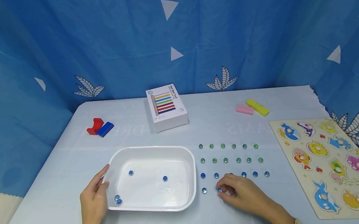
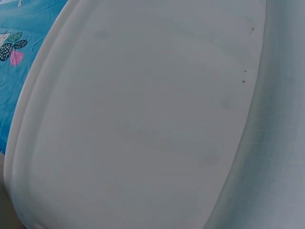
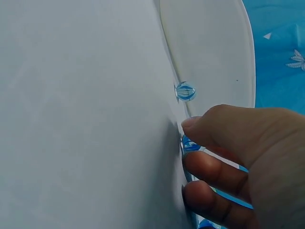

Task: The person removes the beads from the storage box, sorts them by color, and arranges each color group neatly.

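Observation:
My left hand (image 1: pixel 93 197) grips the left rim of a white plastic tray (image 1: pixel 156 209), whose outer wall fills most of the left wrist view. Inside the tray lie several blue glass marbles, one (image 1: pixel 165 178) right of the middle. Beside the tray, my right hand (image 1: pixel 244 194) pinches a blue marble (image 3: pixel 191 143) between thumb and fingers, close over the cloth. Just left of it sits a clear bluish marble (image 1: pixel 204 190). Behind the hand runs a row of blue marbles (image 1: pixel 244 174), part of it hidden by the fingers.
Two rows of green marbles (image 1: pixel 225 160) lie farther back. On the right is a wooden animal puzzle board (image 1: pixel 303 186). A boxed toy (image 1: pixel 167 107) stands at the back. Red (image 1: pixel 95 126) and blue blocks (image 1: pixel 105 129) lie back left, pink (image 1: pixel 245 109) and yellow-green blocks (image 1: pixel 257 107) back right.

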Available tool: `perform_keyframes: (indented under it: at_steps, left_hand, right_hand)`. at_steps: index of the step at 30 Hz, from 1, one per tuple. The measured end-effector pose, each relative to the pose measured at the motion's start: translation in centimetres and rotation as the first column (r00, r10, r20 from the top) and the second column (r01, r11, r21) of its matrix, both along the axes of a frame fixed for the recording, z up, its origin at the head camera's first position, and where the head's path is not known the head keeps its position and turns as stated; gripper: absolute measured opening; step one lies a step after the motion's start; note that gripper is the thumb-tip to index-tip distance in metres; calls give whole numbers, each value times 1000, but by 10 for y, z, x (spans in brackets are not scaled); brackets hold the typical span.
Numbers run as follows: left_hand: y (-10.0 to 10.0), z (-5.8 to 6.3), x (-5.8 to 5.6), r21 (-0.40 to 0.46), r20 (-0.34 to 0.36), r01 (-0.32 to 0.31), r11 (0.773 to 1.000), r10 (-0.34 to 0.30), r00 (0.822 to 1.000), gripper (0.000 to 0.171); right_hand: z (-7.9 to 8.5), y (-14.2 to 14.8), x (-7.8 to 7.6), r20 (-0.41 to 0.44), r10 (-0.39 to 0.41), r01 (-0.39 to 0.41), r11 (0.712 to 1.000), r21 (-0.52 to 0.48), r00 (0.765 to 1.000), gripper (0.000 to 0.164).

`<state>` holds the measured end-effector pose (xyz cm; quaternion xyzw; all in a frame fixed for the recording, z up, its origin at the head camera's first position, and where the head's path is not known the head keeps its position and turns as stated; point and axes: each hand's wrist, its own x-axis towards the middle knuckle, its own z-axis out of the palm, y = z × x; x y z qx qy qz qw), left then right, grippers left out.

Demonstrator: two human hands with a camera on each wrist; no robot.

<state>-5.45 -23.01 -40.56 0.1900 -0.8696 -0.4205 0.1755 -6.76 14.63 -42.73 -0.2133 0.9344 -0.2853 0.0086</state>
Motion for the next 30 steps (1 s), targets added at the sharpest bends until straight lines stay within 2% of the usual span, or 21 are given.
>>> perform_keyframes:
  at_steps: [5,9,13,16,19,22,24,26,28,30]
  left_hand:
    - [0,0,1,5,-2,-1,1000,1,1000,40]
    - [0,0,1,3,0,-1,1000,1,1000,40]
    - [0,0,1,-1,-1,3,1000,-3,1000,41]
    - [0,0,1,-5,-15,10,1000,-11,1000,41]
    - [0,0,1,-7,-23,16,1000,-16,1000,40]
    - [0,1,1,-10,-23,16,1000,-16,1000,40]
    - [-1,0,1,-15,-28,17,1000,-17,999,40]
    - [-2,-3,1,-30,-41,19,999,-21,999,40]
    - [-6,-10,-1,-41,-50,28,999,-31,998,40]
    - [-12,-22,-4,-53,-57,25,998,-28,998,41]
  right_hand:
    - [1,0,1,12,7,-8,1000,6,1000,17]
    - [10,2,2,29,4,-4,1000,4,1000,17]
    - [31,2,-3,51,39,-35,997,-71,998,12]
    - [55,-9,-14,89,119,-106,984,-142,989,14]
    - [79,-32,-30,171,225,-201,969,-146,959,22]
    - [97,-64,-51,306,324,-315,946,-81,895,34]
    - [102,-89,-64,385,361,-381,924,-26,850,42]
    - [102,-115,-75,433,381,-429,903,15,817,47]
    - [97,-141,-84,451,386,-451,892,40,805,48]
    - [91,-166,-90,453,381,-453,890,58,806,48]
